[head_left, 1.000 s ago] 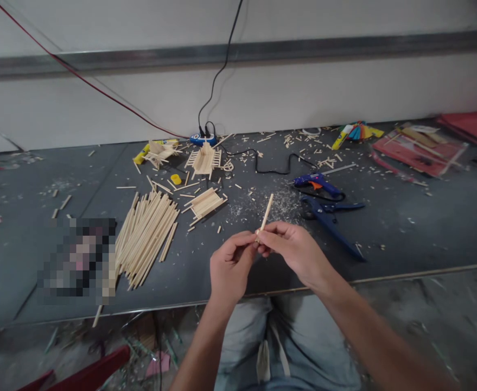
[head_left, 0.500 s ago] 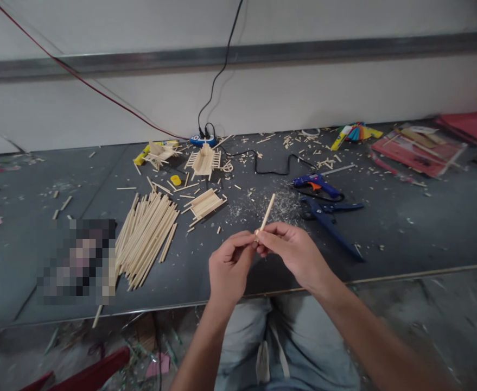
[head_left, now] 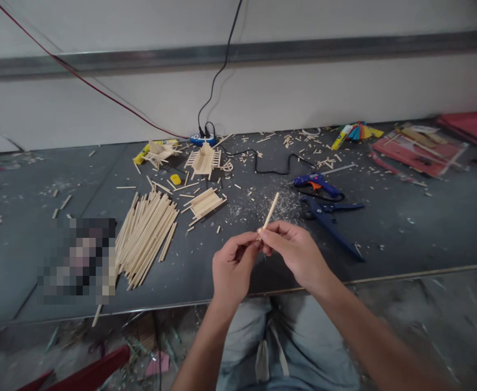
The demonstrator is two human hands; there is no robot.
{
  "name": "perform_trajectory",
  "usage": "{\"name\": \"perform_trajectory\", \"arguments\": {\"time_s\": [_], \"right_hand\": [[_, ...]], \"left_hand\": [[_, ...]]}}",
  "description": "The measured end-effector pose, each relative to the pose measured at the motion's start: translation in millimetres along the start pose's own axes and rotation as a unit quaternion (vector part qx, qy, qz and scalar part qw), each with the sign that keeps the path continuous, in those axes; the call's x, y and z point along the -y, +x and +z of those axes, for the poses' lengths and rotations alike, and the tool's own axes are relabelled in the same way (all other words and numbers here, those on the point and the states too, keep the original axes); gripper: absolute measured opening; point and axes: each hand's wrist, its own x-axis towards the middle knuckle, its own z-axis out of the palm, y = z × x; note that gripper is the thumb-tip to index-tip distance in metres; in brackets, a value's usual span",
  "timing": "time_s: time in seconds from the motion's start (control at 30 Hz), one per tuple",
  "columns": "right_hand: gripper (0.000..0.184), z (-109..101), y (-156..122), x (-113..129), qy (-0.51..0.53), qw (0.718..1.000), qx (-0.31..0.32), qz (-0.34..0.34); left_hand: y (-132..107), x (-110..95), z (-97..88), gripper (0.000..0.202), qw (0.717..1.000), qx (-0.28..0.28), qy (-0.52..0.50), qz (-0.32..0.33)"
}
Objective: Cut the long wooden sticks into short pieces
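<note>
A short wooden stick [head_left: 271, 210] slants up and away from the fingers of my right hand [head_left: 293, 250], which pinches its lower end. My left hand [head_left: 234, 263] is closed at that same end, thumb and forefinger meeting the right fingertips; whatever lies between them is mostly covered. Both hands are just above the table's near edge. Beyond them lies a small stick-built platform [head_left: 204, 203]. To the right are a blue glue gun [head_left: 317, 183] with an orange trigger and a blue hand cutter [head_left: 334, 228].
A pile of wooden sticks [head_left: 148, 239] lies on the left of the dark table [head_left: 417, 233]. Two stick models [head_left: 204, 160] stand near a blue power socket [head_left: 203, 140] with cables. Stick offcuts are scattered around. Red plastic packets [head_left: 419, 149] lie far right.
Both hands have shifted slightly to the right, and the stick has moved with them. The grip looks the same, and the things on the table have stayed put.
</note>
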Motion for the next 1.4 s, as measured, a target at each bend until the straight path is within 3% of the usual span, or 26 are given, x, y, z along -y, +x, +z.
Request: {"name": "perform_trajectory", "arguments": {"time_s": [0.43, 0.67, 0.77, 0.9, 1.23, 1.4], "right_hand": [[0.021, 2.2, 2.2, 0.0, 0.002, 1.0, -0.012, -0.008], [0.018, 4.3, 1.3, 0.7, 0.032, 0.999, -0.015, -0.007], [0.019, 5.2, 1.5, -0.4, 0.022, 1.0, -0.016, -0.007], [0.02, 4.1, 3.1, -4.2, 0.023, 1.0, -0.01, -0.006], [0.016, 3.1, 0.9, 1.8, -0.01, 1.0, -0.005, -0.01], [0.012, 1.1, -1.5, 15.0, -0.006, 0.999, 0.036, -0.003]], "left_hand": [[0.1, -2.5, 3.9, 0.014, 0.999, -0.004, -0.032, -0.035], [1.5, 1.0, 5.3, 0.018, 0.994, -0.004, -0.096, -0.05], [4.4, 2.0, 3.7, 0.013, 0.995, 0.048, -0.064, -0.057], [7.7, -1.1, 2.7, 0.021, 0.989, 0.134, -0.012, -0.056], [7.8, -6.5, 2.2, 0.021, 0.982, 0.152, -0.07, -0.084], [3.7, -14.9, 0.4, 0.017, 0.977, 0.159, -0.116, -0.086]]}}
